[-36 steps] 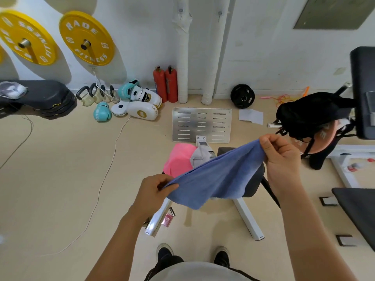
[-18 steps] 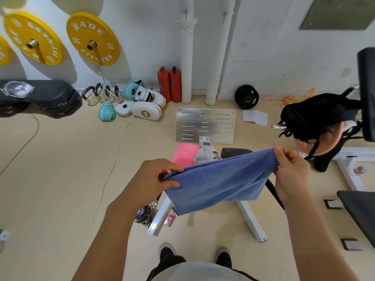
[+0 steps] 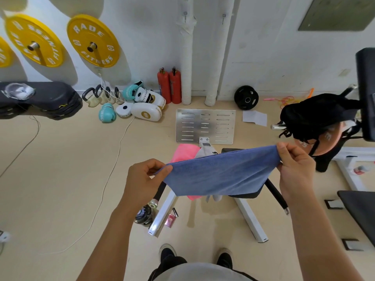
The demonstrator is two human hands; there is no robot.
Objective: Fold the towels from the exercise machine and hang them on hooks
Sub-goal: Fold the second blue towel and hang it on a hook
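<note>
Since a moment ago the blue towel (image 3: 219,175) has been drawn out wider and more level. The left hand (image 3: 142,179) pinches its left corner and the right hand (image 3: 294,169) its right, each grip closed on cloth; it hangs between them above the pink towel (image 3: 183,154) on the exercise machine (image 3: 249,216).

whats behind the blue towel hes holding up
Behind the blue towel, held between the left hand and right hand, a pink towel and a grey towel lie on the exercise machine. Their middle parts and most of the black seat are covered.
</note>
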